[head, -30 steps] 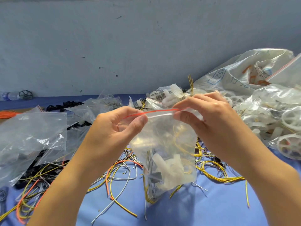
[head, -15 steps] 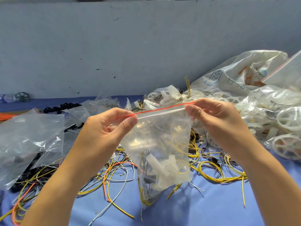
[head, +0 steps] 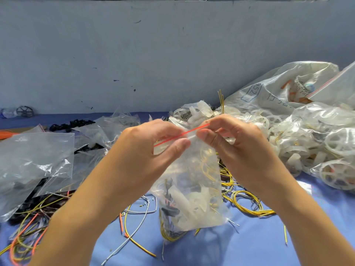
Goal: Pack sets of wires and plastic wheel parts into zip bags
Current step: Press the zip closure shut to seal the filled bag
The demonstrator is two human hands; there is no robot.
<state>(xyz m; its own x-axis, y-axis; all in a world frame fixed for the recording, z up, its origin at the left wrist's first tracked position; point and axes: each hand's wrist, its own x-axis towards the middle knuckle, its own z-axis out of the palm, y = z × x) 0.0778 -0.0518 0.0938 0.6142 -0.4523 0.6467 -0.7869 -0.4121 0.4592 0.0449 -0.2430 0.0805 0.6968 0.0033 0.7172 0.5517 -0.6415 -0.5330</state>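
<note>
Blue worktop [head: 249, 246]: left hand [head: 146, 150] and right hand [head: 240, 150], grips narrow, pinch red seal [head: 184, 133] of clear zip bag [head: 192, 179]; inside, white plastic parts [head: 190, 204], yellow wires [head: 206, 166], possibly black piece [head: 170, 211].

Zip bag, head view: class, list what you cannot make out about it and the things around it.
All in the head view.
Seal of the zip bag: whether fully shut; the left hand and right hand pinch it and cover its ends.
Count of contents: wires and white parts overlap behind creased film.
Print on the big sack: folds break it up.
Bottle at far left: cut by the frame edge.
</note>
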